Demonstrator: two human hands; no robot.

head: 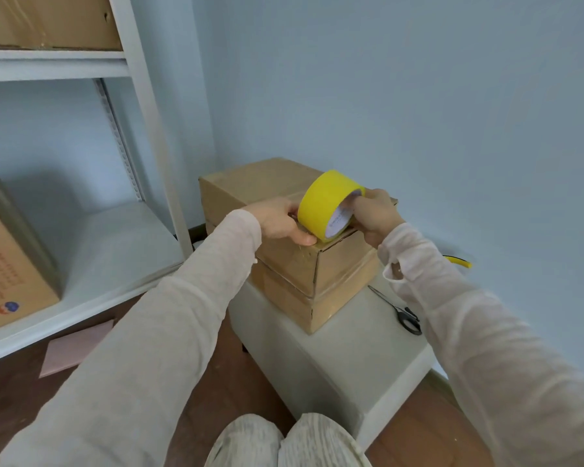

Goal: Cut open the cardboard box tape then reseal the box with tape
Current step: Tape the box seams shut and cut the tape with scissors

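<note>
Shelf [81,237] stood at left. Left hand [280,224] pressed its thumb on the box [290,264] top, beside the tape roll [324,200]; whether its fingers pinched anything was unclear. The tape roll stood on edge on the box, right hand [375,217] clamped through its core. Scissors [407,316] lay right of the box.

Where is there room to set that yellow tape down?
Free: white stool in front of the stacked boxes, left of the scissors; low shelf between printed box and post. Crowded: top box's near edge, with left hand, right hand and tape roll.
</note>
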